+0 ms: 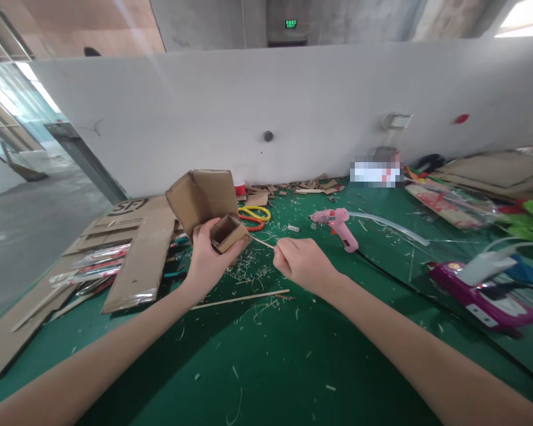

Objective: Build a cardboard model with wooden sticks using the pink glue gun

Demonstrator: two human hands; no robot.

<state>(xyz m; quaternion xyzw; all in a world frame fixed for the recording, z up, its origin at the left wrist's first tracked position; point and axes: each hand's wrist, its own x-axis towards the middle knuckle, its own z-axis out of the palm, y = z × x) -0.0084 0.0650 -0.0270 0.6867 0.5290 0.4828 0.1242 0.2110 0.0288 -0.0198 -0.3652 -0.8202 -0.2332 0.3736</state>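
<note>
My left hand (208, 260) is wrapped round a small cardboard box (229, 235), which has a taller folded cardboard panel (211, 192) rising behind it. The box's open top tilts up towards me, showing a hollow inside. In a fist, my right hand (302, 263) grips a thin straight rod (262, 241) that points left. Its tip meets the right corner of the box; whether it has pierced the cardboard I cannot tell. The rod's other end is hidden in my fist. A thin wooden stick (240, 299) lies on the table below both hands.
On the green table (266, 367), scattered with shavings, a pink glue gun (337, 225) lies right of my hands. Farther right is a purple power strip (484, 296) with cables. Cardboard sheets (137, 266) and wrapped tools lie left. Yellow-handled scissors (257, 212) and scraps lie behind the box.
</note>
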